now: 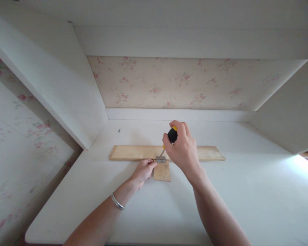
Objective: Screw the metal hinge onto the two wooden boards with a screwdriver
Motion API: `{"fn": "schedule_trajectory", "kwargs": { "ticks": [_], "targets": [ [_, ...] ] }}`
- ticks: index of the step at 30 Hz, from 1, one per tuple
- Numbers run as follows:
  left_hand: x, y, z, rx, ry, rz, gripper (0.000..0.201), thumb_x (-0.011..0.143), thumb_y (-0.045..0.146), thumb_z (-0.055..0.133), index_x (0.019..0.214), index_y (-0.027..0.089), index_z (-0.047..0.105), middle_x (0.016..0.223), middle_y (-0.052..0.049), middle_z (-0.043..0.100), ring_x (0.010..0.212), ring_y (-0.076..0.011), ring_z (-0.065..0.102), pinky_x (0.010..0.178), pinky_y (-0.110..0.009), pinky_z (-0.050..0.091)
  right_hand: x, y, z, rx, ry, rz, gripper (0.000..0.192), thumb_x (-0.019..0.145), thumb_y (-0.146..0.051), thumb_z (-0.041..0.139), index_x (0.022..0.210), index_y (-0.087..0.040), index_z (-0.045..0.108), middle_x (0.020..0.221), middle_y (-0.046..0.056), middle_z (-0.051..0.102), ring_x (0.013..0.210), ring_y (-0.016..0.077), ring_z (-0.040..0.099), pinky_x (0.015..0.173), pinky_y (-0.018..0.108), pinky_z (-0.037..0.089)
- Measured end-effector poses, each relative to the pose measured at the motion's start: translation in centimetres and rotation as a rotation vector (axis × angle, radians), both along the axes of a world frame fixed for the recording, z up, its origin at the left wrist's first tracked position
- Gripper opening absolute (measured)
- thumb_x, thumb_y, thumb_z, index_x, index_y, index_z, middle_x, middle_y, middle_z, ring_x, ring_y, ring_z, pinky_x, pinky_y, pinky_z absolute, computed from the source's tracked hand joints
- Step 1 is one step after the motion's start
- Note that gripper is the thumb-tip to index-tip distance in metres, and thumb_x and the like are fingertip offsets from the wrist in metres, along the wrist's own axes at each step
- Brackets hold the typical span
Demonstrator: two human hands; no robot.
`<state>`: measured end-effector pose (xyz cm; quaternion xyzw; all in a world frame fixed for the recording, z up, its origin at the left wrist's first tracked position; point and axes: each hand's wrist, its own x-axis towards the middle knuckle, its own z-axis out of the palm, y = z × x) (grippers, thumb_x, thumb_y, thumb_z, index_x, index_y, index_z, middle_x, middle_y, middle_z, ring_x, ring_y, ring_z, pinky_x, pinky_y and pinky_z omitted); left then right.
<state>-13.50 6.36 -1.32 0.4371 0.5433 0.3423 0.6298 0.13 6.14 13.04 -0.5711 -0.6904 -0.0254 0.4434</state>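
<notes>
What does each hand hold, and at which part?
The right hand grips a screwdriver by its black handle. The left hand presses on the small wooden piece beside the metal hinge.

Bare white desktop all round long wooden strip; side walls, back ledge hem alcove

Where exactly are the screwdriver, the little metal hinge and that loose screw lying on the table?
screwdriver point(172, 135), head view, on the black handle showing in the right hand point(183, 150).
hinge point(161, 159), head view, on its metal plate between the two boards.
screw point(119, 130), head view, on its tiny dark body, far left.
</notes>
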Motion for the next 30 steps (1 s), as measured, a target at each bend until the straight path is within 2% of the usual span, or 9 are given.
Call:
{"fn": "schedule_trajectory", "kwargs": {
  "ticks": [4, 10, 15, 19, 21, 26, 30],
  "targets": [
    [0.0, 0.0, -0.4, 0.010, 0.008, 0.001, 0.028, 0.072, 0.041, 0.059, 0.065, 0.017, 0.049, 0.048, 0.008, 0.028, 0.039, -0.0046, 0.024, 0.040, -0.021, 0.011, 0.0, -0.1, 0.1, -0.024, -0.020, 0.038, 0.048, 0.073, -0.021, 0.046, 0.121, -0.023, 0.042, 0.117, 0.010, 0.050, 0.081, 0.0204, 0.057, 0.060, 0.032, 0.044],
    [0.1, 0.0, -0.4, 0.020, 0.030, 0.006, 0.026, 0.073, 0.039, 0.057, 0.064, 0.017, 0.048, 0.047, 0.007, 0.032, 0.039, -0.0054, 0.027, 0.038, -0.022, 0.011, 0.0, 0.1, -0.1, -0.006, 0.007, -0.049, 0.034, 0.078, -0.028, 0.047, 0.113, -0.024, 0.046, 0.103, 0.006, 0.056, 0.083, 0.0213, 0.056, 0.066, 0.034, 0.045],
    [0.4, 0.0, 0.4, -0.002, 0.058, 0.037, 0.025, 0.073, 0.035, 0.059, 0.060, 0.016, 0.050, 0.046, 0.007, 0.036, 0.039, -0.0054, 0.028, 0.040, -0.022, 0.015, -0.1, 0.1, 0.0, -0.029, 0.001, 0.012, 0.048, 0.072, -0.022, 0.047, 0.120, -0.023, 0.042, 0.112, 0.009, 0.052, 0.077, 0.0205, 0.056, 0.063, 0.034, 0.045],
    [0.5, -0.1, 0.5, -0.013, 0.037, 0.058, 0.022, 0.073, 0.033, 0.061, 0.063, 0.015, 0.055, 0.046, 0.006, 0.041, 0.040, -0.0061, 0.032, 0.041, -0.021, 0.018, -0.1, 0.2, -0.1, -0.021, 0.036, -0.015, 0.037, 0.077, -0.030, 0.048, 0.113, -0.023, 0.045, 0.099, 0.006, 0.057, 0.078, 0.0215, 0.056, 0.067, 0.036, 0.045],
    [0.5, -0.1, 0.5, -0.010, 0.015, 0.065, 0.020, 0.073, 0.032, 0.061, 0.064, 0.015, 0.056, 0.047, 0.005, 0.043, 0.041, -0.0063, 0.033, 0.042, -0.022, 0.019, 0.0, 0.2, -0.1, -0.020, 0.042, -0.024, 0.035, 0.078, -0.029, 0.047, 0.112, -0.024, 0.045, 0.099, 0.005, 0.058, 0.078, 0.0213, 0.057, 0.068, 0.036, 0.045],
    [0.4, -0.1, 0.6, -0.001, 0.024, 0.054, 0.020, 0.073, 0.032, 0.061, 0.065, 0.014, 0.058, 0.049, 0.005, 0.044, 0.040, -0.0056, 0.031, 0.042, -0.022, 0.018, 0.1, 0.0, 0.0, -0.058, 0.017, 0.000, 0.050, 0.073, -0.023, 0.049, 0.122, -0.024, 0.040, 0.110, 0.007, 0.055, 0.070, 0.0191, 0.056, 0.063, 0.034, 0.044],
    [0.4, -0.2, 0.8, -0.003, 0.036, 0.051, 0.020, 0.073, 0.032, 0.059, 0.065, 0.014, 0.056, 0.048, 0.005, 0.041, 0.040, -0.0054, 0.029, 0.040, -0.022, 0.014, 0.0, 0.1, -0.1, -0.020, 0.046, -0.069, 0.034, 0.077, -0.032, 0.049, 0.111, -0.024, 0.045, 0.099, 0.005, 0.059, 0.076, 0.0212, 0.056, 0.066, 0.035, 0.043]
  ]
}}
